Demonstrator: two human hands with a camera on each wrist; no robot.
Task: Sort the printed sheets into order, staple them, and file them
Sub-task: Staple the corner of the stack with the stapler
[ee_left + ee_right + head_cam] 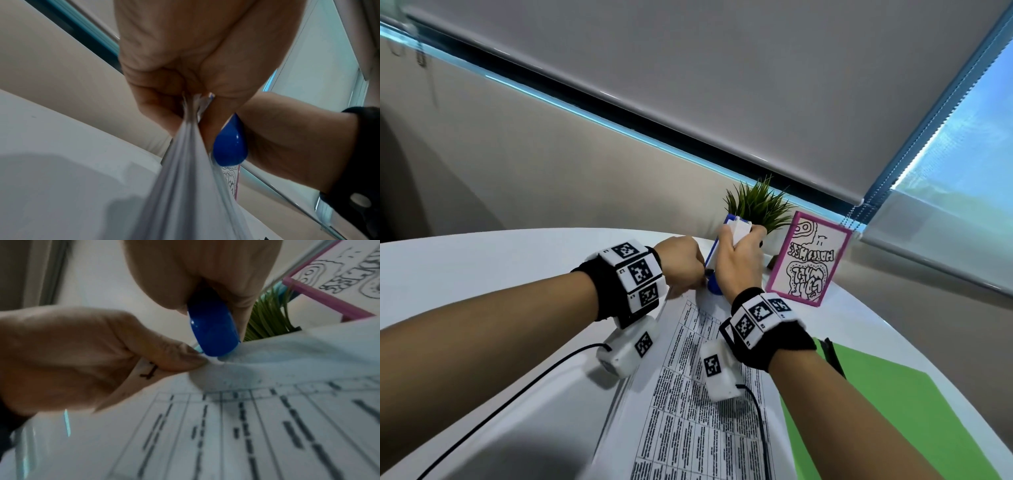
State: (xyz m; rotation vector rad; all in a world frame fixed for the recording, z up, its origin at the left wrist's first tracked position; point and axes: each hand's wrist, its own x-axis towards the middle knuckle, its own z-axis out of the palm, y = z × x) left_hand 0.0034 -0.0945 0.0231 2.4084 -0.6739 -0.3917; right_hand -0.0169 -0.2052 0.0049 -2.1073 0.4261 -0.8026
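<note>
Pinching sheets' (688, 394) corner, L grip (681, 265); R grip (739, 263) clasps stapler (726, 246), mouth hidden.

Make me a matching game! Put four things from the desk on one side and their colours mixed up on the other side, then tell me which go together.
Things:
1. stapler
2. folder
3. picture frame
4. sheets

Colours:
A. green
B. white with black print
C. blue and white
D. pink

Pairs: 1-C, 2-A, 3-D, 4-B

The right hand holds the stapler; the left hand pinches the sheets' corner.
</note>
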